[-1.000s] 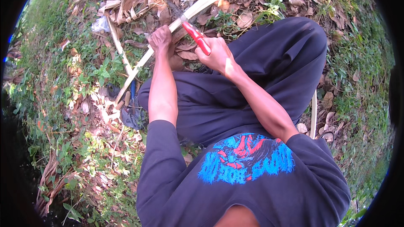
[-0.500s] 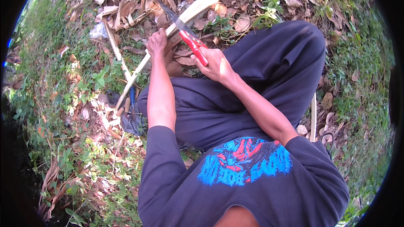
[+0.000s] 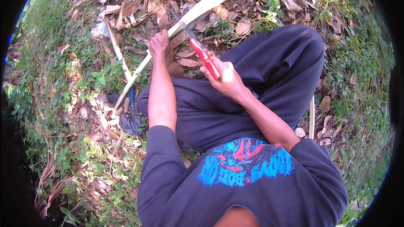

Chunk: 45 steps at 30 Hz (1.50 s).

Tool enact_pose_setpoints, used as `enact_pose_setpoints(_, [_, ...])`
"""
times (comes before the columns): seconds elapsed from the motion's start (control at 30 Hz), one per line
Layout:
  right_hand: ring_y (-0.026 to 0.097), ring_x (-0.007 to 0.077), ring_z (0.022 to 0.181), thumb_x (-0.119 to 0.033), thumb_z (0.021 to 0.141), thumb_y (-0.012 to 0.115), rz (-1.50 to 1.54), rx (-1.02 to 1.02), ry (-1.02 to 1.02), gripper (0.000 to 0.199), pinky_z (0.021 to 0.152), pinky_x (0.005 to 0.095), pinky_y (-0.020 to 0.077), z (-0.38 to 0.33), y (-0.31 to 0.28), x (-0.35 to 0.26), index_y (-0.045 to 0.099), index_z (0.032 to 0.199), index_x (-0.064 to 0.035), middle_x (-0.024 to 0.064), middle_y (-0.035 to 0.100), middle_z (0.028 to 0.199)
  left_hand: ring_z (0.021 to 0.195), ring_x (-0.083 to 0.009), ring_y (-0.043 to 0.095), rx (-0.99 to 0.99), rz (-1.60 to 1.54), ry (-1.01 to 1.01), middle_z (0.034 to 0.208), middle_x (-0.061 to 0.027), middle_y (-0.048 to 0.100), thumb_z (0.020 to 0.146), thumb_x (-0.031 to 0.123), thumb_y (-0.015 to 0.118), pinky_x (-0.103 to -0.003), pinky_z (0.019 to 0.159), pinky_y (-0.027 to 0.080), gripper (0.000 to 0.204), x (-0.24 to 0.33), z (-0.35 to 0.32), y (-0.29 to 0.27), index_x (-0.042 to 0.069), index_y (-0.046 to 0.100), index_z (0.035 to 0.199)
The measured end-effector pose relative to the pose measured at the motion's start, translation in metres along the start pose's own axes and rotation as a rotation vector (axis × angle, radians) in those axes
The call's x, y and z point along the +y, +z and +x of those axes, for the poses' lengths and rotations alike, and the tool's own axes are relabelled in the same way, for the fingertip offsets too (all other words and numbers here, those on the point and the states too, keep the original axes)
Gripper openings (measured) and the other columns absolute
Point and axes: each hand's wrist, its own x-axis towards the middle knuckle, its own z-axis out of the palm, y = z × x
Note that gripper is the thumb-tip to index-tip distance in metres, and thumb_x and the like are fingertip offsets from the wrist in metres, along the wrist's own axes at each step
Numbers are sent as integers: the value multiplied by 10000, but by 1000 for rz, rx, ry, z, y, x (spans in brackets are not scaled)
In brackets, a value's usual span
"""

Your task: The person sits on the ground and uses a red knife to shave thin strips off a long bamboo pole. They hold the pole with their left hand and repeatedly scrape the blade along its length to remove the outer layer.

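Note:
My left hand [image 3: 158,43] is closed around a long pale split stalk [image 3: 202,7] that runs from the lower left up to the top right over dry leaves. My right hand [image 3: 224,75] grips the red handle of a knife [image 3: 203,54]. Its dark blade [image 3: 182,23] lies against the stalk just above my left hand. I sit on the ground, with my dark trousers [image 3: 261,75] and dark printed shirt below the hands.
Dry brown leaves [image 3: 139,4] cover the ground at the top. Green weeds [image 3: 67,101] lie to the left and right. Pale shavings and cut pieces [image 3: 110,120] are scattered at the stalk's lower end. A thin pale stick [image 3: 311,117] lies by my right leg.
The knife has slid up along the stalk, away from me, with its blade now further past my left hand. My left hand has kept its hold.

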Motion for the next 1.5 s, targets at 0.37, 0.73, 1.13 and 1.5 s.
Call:
enact_pose_setpoints(0.37, [631,405,595,-174,815,671,-77,109,35,159,581,451,517,12,3,-17,630,818,-21,215,627,676,1079,-457,620,15,100,66,1125,-246,675,954,416,293,-527,981,435,573,-12,22,12,50,723,1054])
enact_pose_setpoints(0.73, [625,445,674,-186,846,630,-43,-34,258,209,614,467,490,33,-24,-61,629,846,23,261,605,693,1078,-413,628,-43,20,-53,1147,-225,675,989,513,338,-523,963,442,561,28,-13,-28,120,706,1145])
enact_pose_setpoints(1.13, [620,456,718,-213,869,645,-60,-9,209,252,635,469,490,25,-26,-67,609,821,31,266,611,717,1040,-357,675,113,-3,318,1059,-181,712,759,698,676,-501,892,507,755,51,-29,-18,124,641,1248])
enact_pose_setpoints(1.5, [461,225,512,-177,889,633,-61,-22,169,222,552,366,423,21,-24,-60,644,913,44,169,518,603,946,-368,693,145,109,252,969,-206,713,838,726,564,-511,801,525,678,52,-27,-12,80,669,1012])
